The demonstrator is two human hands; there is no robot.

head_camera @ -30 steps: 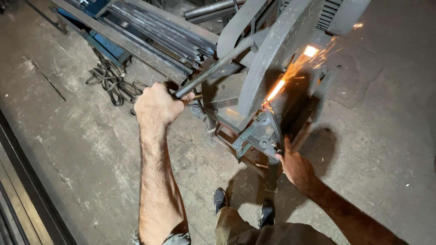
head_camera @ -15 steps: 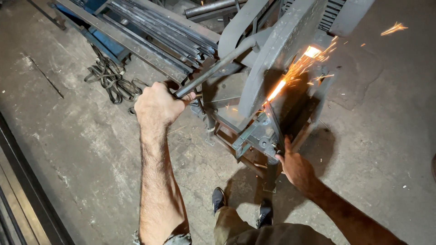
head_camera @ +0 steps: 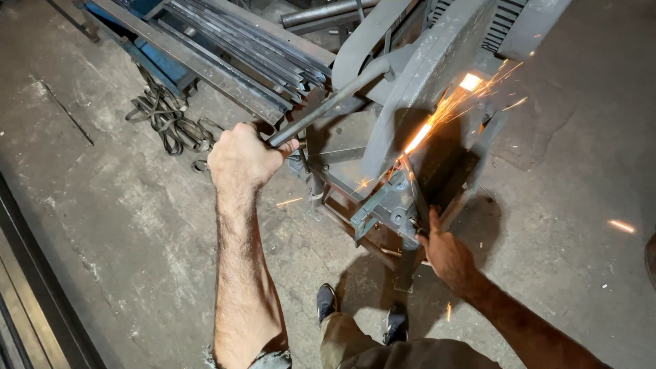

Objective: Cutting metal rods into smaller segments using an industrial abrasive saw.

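Observation:
A grey chop saw [head_camera: 424, 82] stands in front of me on a metal stand. Orange sparks [head_camera: 437, 116] fly from under its blade guard. My left hand [head_camera: 242, 157] is shut on the saw's long lever handle [head_camera: 328, 106] and holds it down. My right hand [head_camera: 444, 253] reaches under the saw and grips a dark metal strip [head_camera: 418, 198] that sits in the vise [head_camera: 383, 201]. The cut point is partly hidden by the guard.
A rack of long steel bars [head_camera: 246, 48] lies at the upper left on a blue frame. A pile of black metal loops [head_camera: 171, 123] rests on the concrete floor. My shoes [head_camera: 359, 311] show below the stand. A dark rail [head_camera: 34, 287] runs along the left edge.
The sparks keep flying and shift in shape. My left hand stays pressed on the lever, and my right hand keeps its hold by the vise.

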